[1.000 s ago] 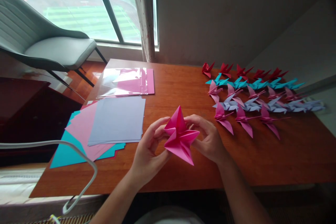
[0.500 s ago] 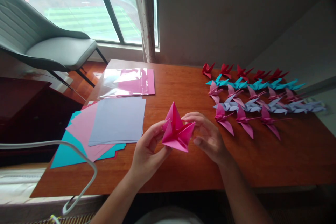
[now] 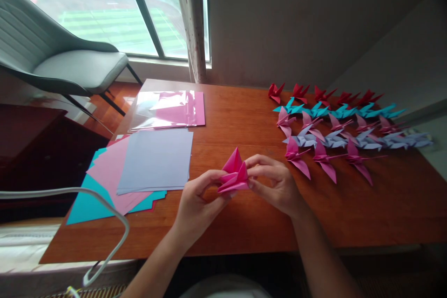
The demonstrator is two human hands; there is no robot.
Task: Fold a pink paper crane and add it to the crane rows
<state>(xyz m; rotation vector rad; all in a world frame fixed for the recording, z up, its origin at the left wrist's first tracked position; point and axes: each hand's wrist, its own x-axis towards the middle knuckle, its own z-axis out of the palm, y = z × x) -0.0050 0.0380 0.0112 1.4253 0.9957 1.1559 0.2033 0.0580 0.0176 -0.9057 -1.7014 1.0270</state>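
Note:
Between my hands, above the wooden table, is a bright pink sheet of folded origami paper (image 3: pixel 234 176), partly collapsed with one point standing up. My left hand (image 3: pixel 200 195) pinches its left side, thumb below and fingers behind. On the right side, my right hand (image 3: pixel 274 181) grips the paper's edge between thumb and fingers. Fingertips hide parts of both side edges. To the right of my hands stand several finished paper cranes in rows, the nearest being a magenta crane (image 3: pixel 296 158).
Left on the table (image 3: pixel 167 228) lie grey-blue paper sheets (image 3: pixel 157 158) over pink and turquoise sheets (image 3: pixel 80 207). Behind them is a clear plastic packet of pink paper (image 3: pixel 167 109). A white cable (image 3: pixel 118 214) crosses the front left; a chair (image 3: pixel 84 65) stands by the window.
The pink paper has gone from spread open, with several points apart, to more flattened and narrower. My right hand has closed in on its right side.

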